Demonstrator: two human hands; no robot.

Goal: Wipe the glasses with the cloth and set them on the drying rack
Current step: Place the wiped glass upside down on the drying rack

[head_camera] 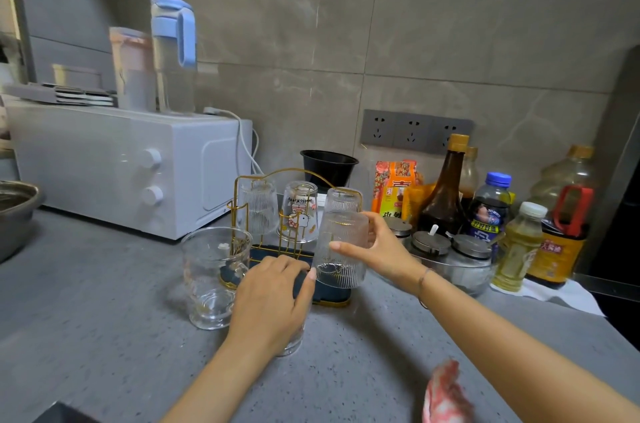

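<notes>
Rack (330,291) holds three upturned glasses (299,211); right grip (377,249) clasps ribbed glass (341,246).

— What sort of place is this?
— A home kitchen. A white countertop oven (114,163), sauce bottles (443,204) and lidded condiment jars (467,249) crowd the grey table (97,305), with wall sockets (414,132) in the tiled wall (450,24).

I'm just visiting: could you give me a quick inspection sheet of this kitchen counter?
Surface: grey speckled counter.
Job's things: gold drying rack holds three upturned glasses; a fourth, ribbed glass held upturned at it; glass mug beside it; pink cloth near bottom edge.
Clutter: bottles, condiment jars, black bowl.
Hands: right hand grips the ribbed glass; left hand lies over a clear glass, grip hidden.
Cables: white cable down the oven side.
Surroundings: tiled wall, sockets.
</notes>
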